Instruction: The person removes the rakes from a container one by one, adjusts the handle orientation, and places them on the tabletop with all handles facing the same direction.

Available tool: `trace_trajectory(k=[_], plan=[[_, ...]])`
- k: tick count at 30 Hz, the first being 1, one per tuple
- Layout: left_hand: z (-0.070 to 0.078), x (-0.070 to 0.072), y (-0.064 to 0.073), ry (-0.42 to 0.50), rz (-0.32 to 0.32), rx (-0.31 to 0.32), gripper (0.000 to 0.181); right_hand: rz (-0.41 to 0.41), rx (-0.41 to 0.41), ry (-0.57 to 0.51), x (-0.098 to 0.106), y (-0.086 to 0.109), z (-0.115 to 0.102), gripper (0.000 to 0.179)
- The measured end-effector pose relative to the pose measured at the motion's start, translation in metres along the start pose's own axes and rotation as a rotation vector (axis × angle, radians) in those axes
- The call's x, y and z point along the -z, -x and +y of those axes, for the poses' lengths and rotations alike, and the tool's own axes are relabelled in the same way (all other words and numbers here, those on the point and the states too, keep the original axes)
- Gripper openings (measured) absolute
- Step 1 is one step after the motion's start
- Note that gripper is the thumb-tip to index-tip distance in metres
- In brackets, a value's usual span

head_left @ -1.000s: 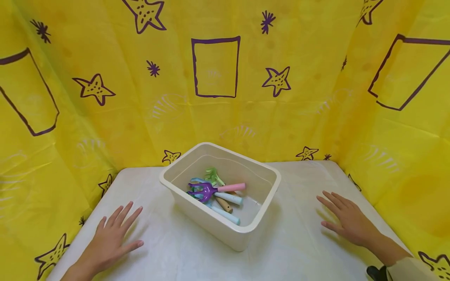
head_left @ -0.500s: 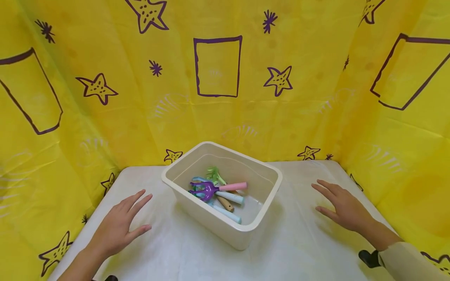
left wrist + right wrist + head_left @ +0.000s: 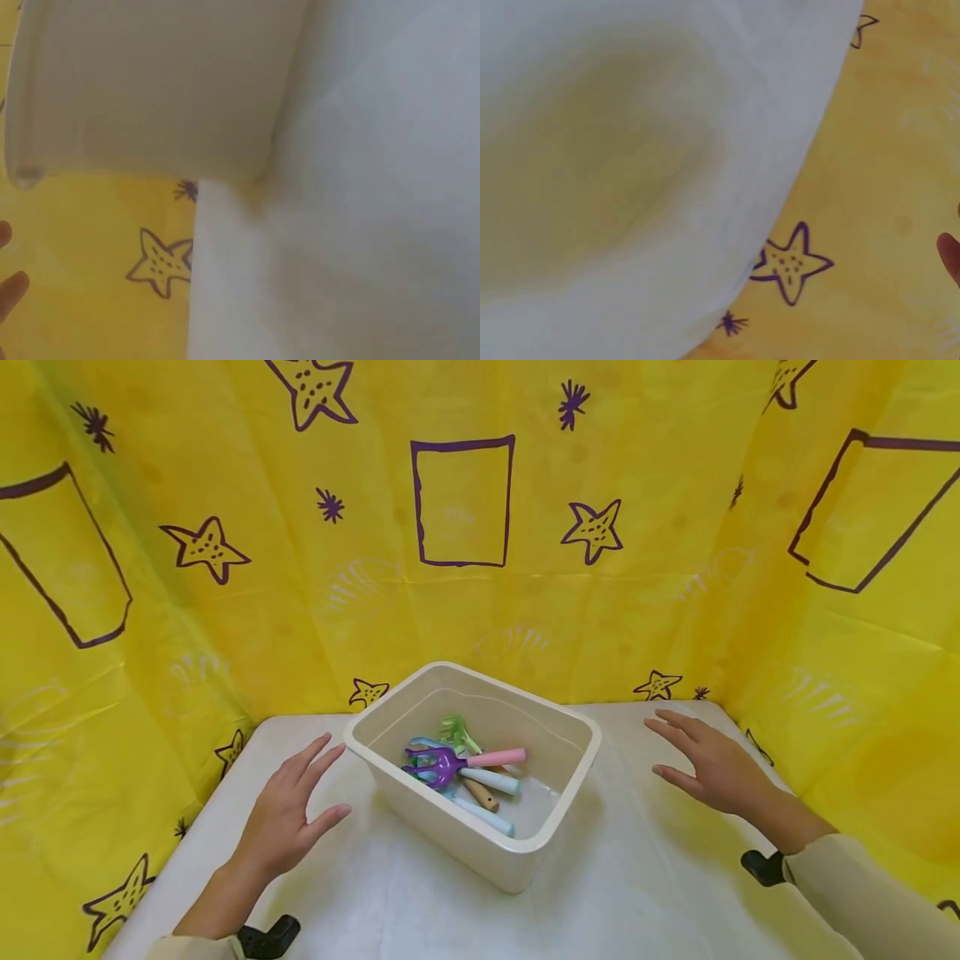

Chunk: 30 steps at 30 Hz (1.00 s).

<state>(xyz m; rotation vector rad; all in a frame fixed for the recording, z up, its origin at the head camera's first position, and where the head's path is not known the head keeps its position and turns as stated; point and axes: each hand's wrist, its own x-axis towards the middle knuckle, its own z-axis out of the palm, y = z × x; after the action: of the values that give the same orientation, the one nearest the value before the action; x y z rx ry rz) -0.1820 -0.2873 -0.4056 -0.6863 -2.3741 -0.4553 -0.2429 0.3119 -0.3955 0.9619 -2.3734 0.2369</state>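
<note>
A cream plastic bin [image 3: 465, 852] stands at an angle on the white table. Inside it lies a pile of small garden tools: a purple hand fork [image 3: 441, 768] with a pink handle on top, a green rake [image 3: 454, 732] behind, and light blue handles [image 3: 491, 782] and a wooden handle [image 3: 481, 794] below. Some tool heads are hidden under the fork. My left hand [image 3: 281, 814] hovers just left of the bin with fingers spread, its fingertips near the rim. To the right of the bin, farther off, my right hand [image 3: 716, 764] is held above the table, fingers extended. Neither hand holds anything.
Yellow sheeting [image 3: 465, 627] with purple starfish drawings encloses the table [image 3: 637, 877] at the back and both sides. Dark wrist devices [image 3: 270, 937] sit beneath both forearms. In the left wrist view the bin's wall [image 3: 150, 90] is close.
Both hands have moved forward and inward toward the bin, and more of the sleeves shows. The bin and its tools have stayed in place.
</note>
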Motion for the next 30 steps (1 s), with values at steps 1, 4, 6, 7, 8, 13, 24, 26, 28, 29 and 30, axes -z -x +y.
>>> trace_trajectory(k=[1, 4, 6, 7, 8, 13, 24, 26, 28, 29, 30], plan=[[0.001, -0.002, -0.003, 0.009, 0.008, 0.01, 0.074, 0.012, 0.006, -0.002, 0.002, -0.004, 0.0, 0.078], [0.006, -0.008, -0.011, 0.031, 0.022, 0.038, 0.073, 0.039, 0.024, -0.005, 0.007, -0.014, 0.001, 0.073], [0.008, -0.012, -0.016, 0.041, 0.03, 0.048, 0.072, 0.053, 0.037, -0.01, 0.009, -0.02, 0.001, 0.068], [0.009, -0.014, -0.018, 0.044, 0.034, 0.053, 0.071, 0.058, 0.044, -0.008, 0.009, -0.023, 0.001, 0.066], [0.01, -0.015, -0.021, 0.052, 0.038, 0.06, 0.071, 0.065, 0.054, -0.008, 0.009, -0.026, 0.001, 0.065], [0.012, -0.021, -0.03, 0.118, 0.052, 0.139, 0.068, 0.095, 0.097, 0.002, 0.008, -0.041, -0.001, 0.066], [0.014, -0.031, -0.05, 0.446, 0.077, 0.32, 0.057, 0.076, 0.157, -0.019, 0.013, -0.082, -0.016, 0.064], [0.014, -0.032, -0.052, 0.499, 0.058, 0.366, 0.056, 0.063, 0.167, -0.025, 0.014, -0.09, -0.02, 0.063], [0.014, -0.033, -0.053, 0.544, 0.032, 0.421, 0.056, 0.045, 0.174, -0.024, 0.014, -0.097, -0.024, 0.064], [0.014, -0.034, -0.053, 0.564, 0.018, 0.45, 0.056, 0.036, 0.177, -0.025, 0.014, -0.1, -0.026, 0.066], [0.014, -0.034, -0.054, 0.58, 0.005, 0.48, 0.057, 0.026, 0.18, -0.027, 0.014, -0.104, -0.027, 0.068]])
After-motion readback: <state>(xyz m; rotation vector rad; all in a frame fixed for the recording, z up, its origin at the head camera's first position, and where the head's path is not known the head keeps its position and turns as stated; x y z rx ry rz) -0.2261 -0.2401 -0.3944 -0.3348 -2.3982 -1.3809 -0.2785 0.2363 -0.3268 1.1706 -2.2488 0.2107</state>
